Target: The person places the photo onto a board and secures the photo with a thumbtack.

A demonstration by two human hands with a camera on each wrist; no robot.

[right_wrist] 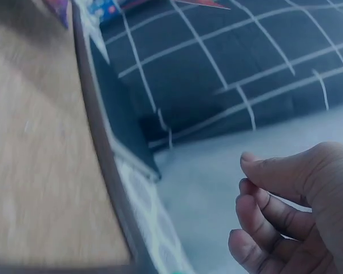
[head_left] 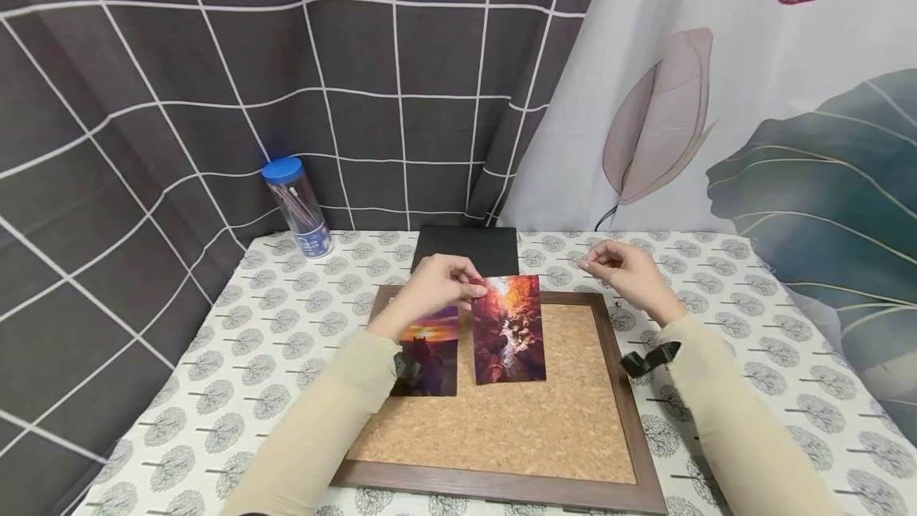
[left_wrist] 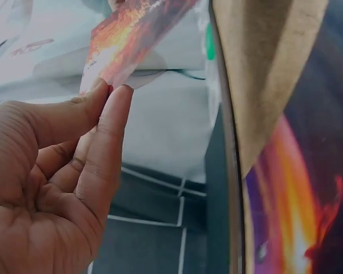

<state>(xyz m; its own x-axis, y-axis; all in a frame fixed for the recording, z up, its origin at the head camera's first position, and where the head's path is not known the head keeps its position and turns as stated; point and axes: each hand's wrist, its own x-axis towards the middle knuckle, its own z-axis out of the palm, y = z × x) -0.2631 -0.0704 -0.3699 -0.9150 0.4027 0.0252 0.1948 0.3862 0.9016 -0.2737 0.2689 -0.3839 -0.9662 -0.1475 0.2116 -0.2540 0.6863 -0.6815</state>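
Observation:
My left hand [head_left: 439,285] pinches a photo print [head_left: 510,337] of a red and orange canyon stream by its upper left corner, between thumb and fingers. The print is held up over the cork board [head_left: 559,428], which has a brown wooden frame. A second photo print [head_left: 435,353], a purple and orange sunset with dark shapes, lies at the board's left, partly hidden by my left wrist. My right hand [head_left: 630,273] hovers beyond the board's right upper corner, fingers loosely curled; the right wrist view shows nothing between thumb [right_wrist: 274,168] and fingers.
A clear jar with a blue lid [head_left: 297,205] stands at the table's back left. Behind the board lies a flat black item [head_left: 466,249]. A tiny round object [head_left: 618,304] sits near the frame's right corner. Curtains hang behind the table with its tree-patterned cloth [head_left: 731,325].

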